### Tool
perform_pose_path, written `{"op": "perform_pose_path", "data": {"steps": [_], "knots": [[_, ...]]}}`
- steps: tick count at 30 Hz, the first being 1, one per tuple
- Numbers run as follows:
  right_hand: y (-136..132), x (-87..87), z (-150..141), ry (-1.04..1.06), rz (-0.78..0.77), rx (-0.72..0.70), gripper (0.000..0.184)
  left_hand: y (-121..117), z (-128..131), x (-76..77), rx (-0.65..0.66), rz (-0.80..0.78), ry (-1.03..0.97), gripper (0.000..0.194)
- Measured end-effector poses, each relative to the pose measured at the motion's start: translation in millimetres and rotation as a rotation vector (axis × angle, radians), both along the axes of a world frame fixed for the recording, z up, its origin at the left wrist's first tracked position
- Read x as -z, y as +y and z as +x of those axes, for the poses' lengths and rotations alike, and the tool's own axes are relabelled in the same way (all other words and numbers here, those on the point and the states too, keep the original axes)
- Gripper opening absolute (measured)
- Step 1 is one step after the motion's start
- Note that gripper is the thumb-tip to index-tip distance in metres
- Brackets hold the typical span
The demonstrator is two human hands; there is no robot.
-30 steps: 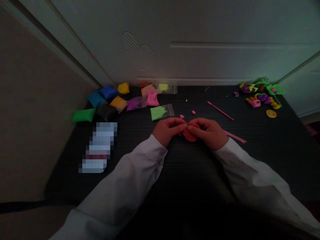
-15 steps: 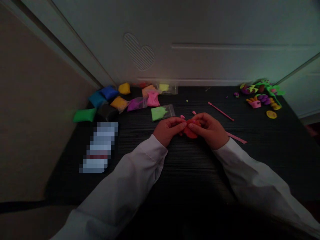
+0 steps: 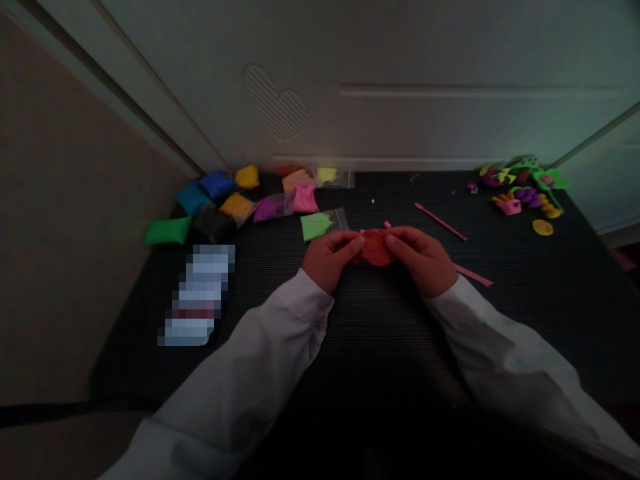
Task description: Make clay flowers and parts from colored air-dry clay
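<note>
A flattened, roundish piece of red modelling clay [image 3: 377, 249] is held between my two hands above the dark table. My left hand [image 3: 332, 257] pinches its left edge between thumb and fingers. On the opposite side, my right hand [image 3: 419, 259] grips the right edge the same way, thumb on top. The fingers behind the clay are mostly hidden. Just beyond my fingertips lies a small pink clay bit [image 3: 387, 225]. A flat pink tool [image 3: 475, 275] rests partly behind my right hand, and a thin pink stick tool [image 3: 441, 221] lies farther back.
Several clay packets, including green [image 3: 167, 231], black [image 3: 214, 223] and light green [image 3: 316, 227], sit at the back left. A blurred-out phone-like object [image 3: 199, 295] lies left of my arm. Small clay figures [image 3: 525, 193] stand at the back right, before a white panel [image 3: 425, 127].
My thumbs have moved apart from the clay's middle to its two edges, so more of the red surface shows. The things on the table have stayed put.
</note>
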State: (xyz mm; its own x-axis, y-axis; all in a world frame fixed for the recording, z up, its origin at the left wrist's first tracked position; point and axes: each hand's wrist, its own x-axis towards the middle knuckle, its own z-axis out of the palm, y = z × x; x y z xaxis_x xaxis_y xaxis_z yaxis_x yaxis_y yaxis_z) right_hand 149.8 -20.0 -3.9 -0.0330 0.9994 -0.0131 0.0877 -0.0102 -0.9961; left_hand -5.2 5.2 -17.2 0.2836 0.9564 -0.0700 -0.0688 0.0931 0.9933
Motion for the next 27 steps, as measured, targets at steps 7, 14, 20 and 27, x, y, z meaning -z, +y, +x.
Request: {"op": "perform_pose_path", "data": {"steps": [7, 14, 20, 27], "knots": [[-1, -1.3, 0, -0.031, 0.009, 0.005, 0.017, 0, 2, 1.6, 0.036, -0.072, -0.085, 0.024], [-5, -6.1, -3, -0.087, 0.047, -0.049, 0.017, -3, 0, -6.6, -0.007, 0.048, 0.066, 0.019], [-3, -2.3, -2, -0.018, 0.018, 0.013, 0.018, -3, 0, -0.2, -0.062, 0.07, -0.009, 0.014], [-5, -3.4, -3, -0.105, 0.063, -0.021, 0.018, -5, 4, -2.9, -0.024, -0.01, -0.131, 0.016]]}}
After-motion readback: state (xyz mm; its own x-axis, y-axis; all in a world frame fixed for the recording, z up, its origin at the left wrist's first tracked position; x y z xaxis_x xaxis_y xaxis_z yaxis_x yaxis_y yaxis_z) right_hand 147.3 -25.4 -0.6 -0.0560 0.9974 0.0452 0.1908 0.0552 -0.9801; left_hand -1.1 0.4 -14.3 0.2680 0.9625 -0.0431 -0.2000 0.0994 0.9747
